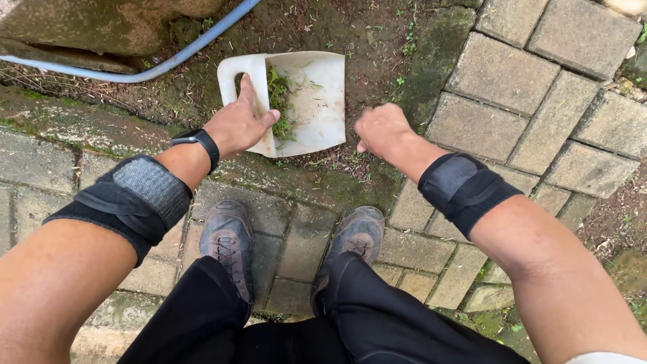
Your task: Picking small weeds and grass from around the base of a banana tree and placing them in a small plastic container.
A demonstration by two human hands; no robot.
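While the person is squatting over the paving, the left hand (237, 125) is gripping the near left edge of a white plastic scoop (296, 101), thumb lying along the handle side and fingers curling round the rim. The scoop is lying on bare soil (364, 40) just beyond the paving, its open mouth facing away from the handle cut-out at its upper left, and a small heap of green weeds (280, 101) is sitting inside it near the left wall. The right hand (383, 129) is hovering just beside the scoop's right near corner, fingers curled together into a loose fist; whether anything is pinched inside it I cannot tell.

The grey paving blocks (512, 74) are closing in on the right, their stepped edge running diagonally beside the soil, with a mossy strip (438, 47) along it. On the left, a blue-grey hose (168, 64) is curving across the soil below a mossy concrete slab (94, 27). Open soil is lying beyond the scoop, towards the top of the view.

Two worn brown shoes (296, 239) are planted on the mossy pavers just behind the scoop. A black watch (199, 141) is circling the left wrist, and dark padded bands (135, 195) are wrapping both forearms.
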